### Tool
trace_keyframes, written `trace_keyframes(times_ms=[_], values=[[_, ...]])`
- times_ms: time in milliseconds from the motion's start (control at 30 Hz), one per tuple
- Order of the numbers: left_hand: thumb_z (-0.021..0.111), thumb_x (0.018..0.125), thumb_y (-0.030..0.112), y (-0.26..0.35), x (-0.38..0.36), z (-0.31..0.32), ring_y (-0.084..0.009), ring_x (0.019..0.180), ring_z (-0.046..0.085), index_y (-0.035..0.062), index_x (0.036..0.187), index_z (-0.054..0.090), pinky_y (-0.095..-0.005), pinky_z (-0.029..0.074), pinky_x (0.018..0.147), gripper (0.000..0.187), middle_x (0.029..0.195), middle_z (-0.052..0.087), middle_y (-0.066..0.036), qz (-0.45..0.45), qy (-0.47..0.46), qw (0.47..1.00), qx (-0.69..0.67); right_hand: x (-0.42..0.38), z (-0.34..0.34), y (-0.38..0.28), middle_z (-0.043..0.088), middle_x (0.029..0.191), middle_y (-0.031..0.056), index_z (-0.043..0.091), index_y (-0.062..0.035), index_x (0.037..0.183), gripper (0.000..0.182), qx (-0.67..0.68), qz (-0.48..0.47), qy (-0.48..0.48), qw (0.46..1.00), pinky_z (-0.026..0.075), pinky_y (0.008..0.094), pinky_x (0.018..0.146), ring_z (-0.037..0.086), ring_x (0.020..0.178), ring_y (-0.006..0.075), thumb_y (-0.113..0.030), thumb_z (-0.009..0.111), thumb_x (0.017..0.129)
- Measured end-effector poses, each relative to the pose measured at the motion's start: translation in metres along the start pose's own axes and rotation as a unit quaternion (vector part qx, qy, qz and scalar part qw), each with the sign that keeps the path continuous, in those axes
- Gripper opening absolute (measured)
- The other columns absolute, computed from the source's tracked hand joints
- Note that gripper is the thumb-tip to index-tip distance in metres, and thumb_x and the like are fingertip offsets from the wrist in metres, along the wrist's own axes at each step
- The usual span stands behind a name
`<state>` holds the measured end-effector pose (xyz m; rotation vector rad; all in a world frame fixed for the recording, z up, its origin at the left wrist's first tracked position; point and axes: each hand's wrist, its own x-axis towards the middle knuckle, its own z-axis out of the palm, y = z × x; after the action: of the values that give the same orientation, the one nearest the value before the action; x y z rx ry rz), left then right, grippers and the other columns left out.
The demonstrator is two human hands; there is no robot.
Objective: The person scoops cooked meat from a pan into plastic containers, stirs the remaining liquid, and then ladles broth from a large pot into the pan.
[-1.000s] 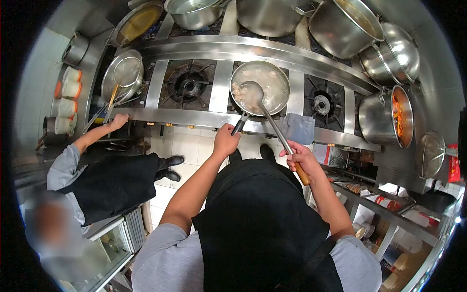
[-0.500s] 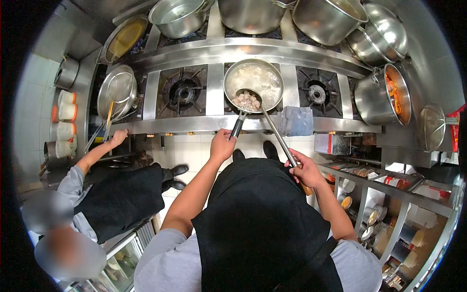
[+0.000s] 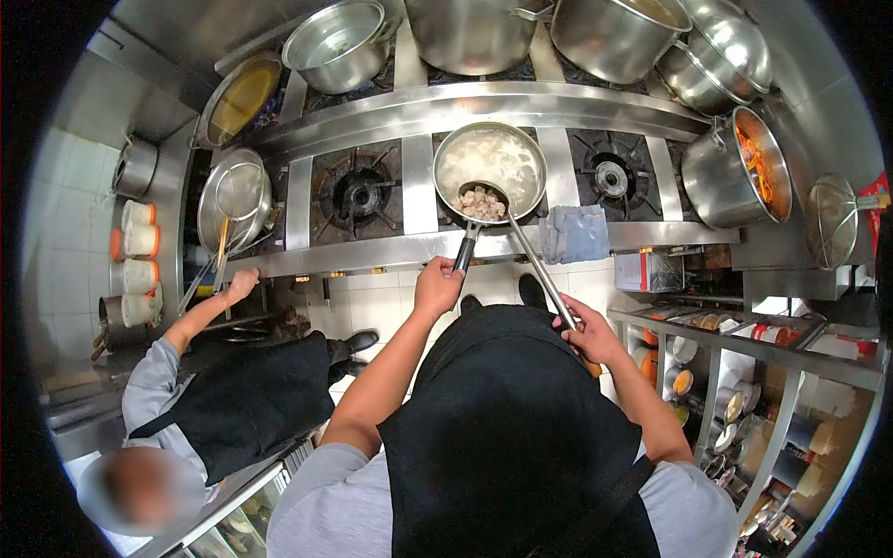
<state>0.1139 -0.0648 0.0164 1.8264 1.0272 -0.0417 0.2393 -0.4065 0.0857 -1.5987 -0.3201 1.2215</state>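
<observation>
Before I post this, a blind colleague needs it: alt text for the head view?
The left hand grips the handle of a pan of cloudy liquid on a stove; the right hand holds a ladle of pale chunks in it. A co-worker stands at left.

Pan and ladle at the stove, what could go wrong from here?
Spill: the ladle is loaded with chunks at the pan's near side; a jerk by the right hand could slop liquid over.
Tipping: the left hand grips the handle beyond the stove's front edge; a bump might tilt the pan.
Scorching: the cloth lies near a burner; it might scorch if that's lit.
</observation>
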Motion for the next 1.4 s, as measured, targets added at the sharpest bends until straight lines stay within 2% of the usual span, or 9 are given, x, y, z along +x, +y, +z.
trace_keyframes(times_ms=[67,367,500,533,667,733,833,1267,1400], values=[[0.075,0.091,0.023,0.002,-0.001,0.002,-0.0306,0.092,0.073,0.0,0.111,0.068,-0.0407,0.056,0.085,0.032,0.1,0.075,-0.015,-0.016,-0.017,1.0,-0.008,0.009,0.006,0.006,0.066,0.116,0.0045,0.034,-0.0099,0.165,0.087,0.049,-0.02,-0.016,0.998,0.049,0.0212,0.069,0.058,0.082,0.0068,0.013,0.061,0.086],[0.075,0.091,0.022,-0.007,-0.003,0.006,-0.03,0.092,0.073,0.0,0.112,0.068,-0.0403,0.056,0.086,0.031,0.1,0.075,-0.015,0.013,0.001,1.0,0.005,0.02,0.016,-0.022,0.065,0.114,0.0042,0.032,-0.0082,0.165,0.087,0.028,-0.008,-0.03,0.999,0.05,0.0217,0.064,0.057,0.075,0.008,0.012,0.06,0.086],[0.075,0.092,0.018,-0.014,-0.004,0.007,-0.0224,0.082,0.071,0.0003,0.115,0.068,-0.0365,0.056,0.078,0.03,0.093,0.073,-0.01,0.031,0.014,0.999,0.012,0.008,0.009,0.002,0.064,0.116,0.0058,0.028,-0.0088,0.166,0.089,0.049,-0.031,-0.023,0.998,0.051,0.0227,0.058,0.057,0.068,0.0095,0.015,0.059,0.086],[0.075,0.092,0.017,-0.014,-0.004,0.007,-0.0223,0.081,0.07,0.0003,0.115,0.068,-0.0365,0.056,0.078,0.03,0.093,0.073,-0.01,0.028,0.011,1.0,0.006,0.002,0.007,0.004,0.065,0.116,0.005,0.035,-0.0061,0.164,0.087,0.073,-0.021,-0.014,0.997,0.048,0.0191,0.072,0.058,0.084,0.0068,0.013,0.063,0.084],[0.075,0.092,0.018,-0.014,-0.006,0.007,-0.0222,0.083,0.07,0.0002,0.116,0.067,-0.0362,0.056,0.079,0.03,0.093,0.073,-0.009,0.006,0.002,1.0,-0.011,-0.01,0.001,0.009,0.065,0.116,0.0055,0.035,-0.006,0.164,0.086,0.087,-0.019,-0.017,0.996,0.049,0.0188,0.07,0.058,0.081,0.0064,0.014,0.062,0.084],[0.075,0.093,0.021,-0.007,-0.011,0.003,-0.029,0.091,0.073,0.0004,0.115,0.068,-0.0397,0.056,0.085,0.031,0.098,0.075,-0.015,0.014,0.006,1.0,0.002,-0.014,-0.002,0.012,0.065,0.117,0.0062,0.035,-0.0067,0.164,0.087,0.095,-0.012,-0.012,0.995,0.05,0.0196,0.064,0.057,0.073,0.0064,0.014,0.061,0.084],[0.074,0.093,0.021,-0.004,-0.012,0.002,-0.0291,0.092,0.073,0.0001,0.115,0.068,-0.0398,0.056,0.085,0.03,0.098,0.076,-0.015,0.013,0.004,1.0,0.017,-0.014,-0.005,0.013,0.066,0.116,0.0066,0.035,-0.0076,0.164,0.087,0.083,-0.015,-0.014,0.996,0.05,0.0215,0.057,0.056,0.067,0.0067,0.014,0.06,0.084],[0.075,0.093,0.021,0.001,-0.014,0.0,-0.0308,0.092,0.073,0.0002,0.116,0.069,-0.0402,0.056,0.086,0.031,0.099,0.076,-0.015,0.022,0.011,0.999,0.03,-0.011,-0.013,0.018,0.067,0.116,0.0046,0.037,-0.0149,0.165,0.089,-0.004,-0.021,-0.007,1.0,0.052,0.0232,0.061,0.057,0.07,0.0081,0.016,0.059,0.084],[0.076,0.09,0.023,0.006,-0.012,0.001,-0.0357,0.104,0.07,-0.0001,0.121,0.067,-0.043,0.055,0.093,0.04,0.11,0.073,-0.019,0.021,0.039,0.998,0.054,-0.007,-0.019,0.008,0.067,0.115,0.0061,0.036,-0.0128,0.165,0.089,0.037,-0.019,-0.027,0.999,0.053,0.0238,0.057,0.057,0.065,0.009,0.017,0.058,0.084]])
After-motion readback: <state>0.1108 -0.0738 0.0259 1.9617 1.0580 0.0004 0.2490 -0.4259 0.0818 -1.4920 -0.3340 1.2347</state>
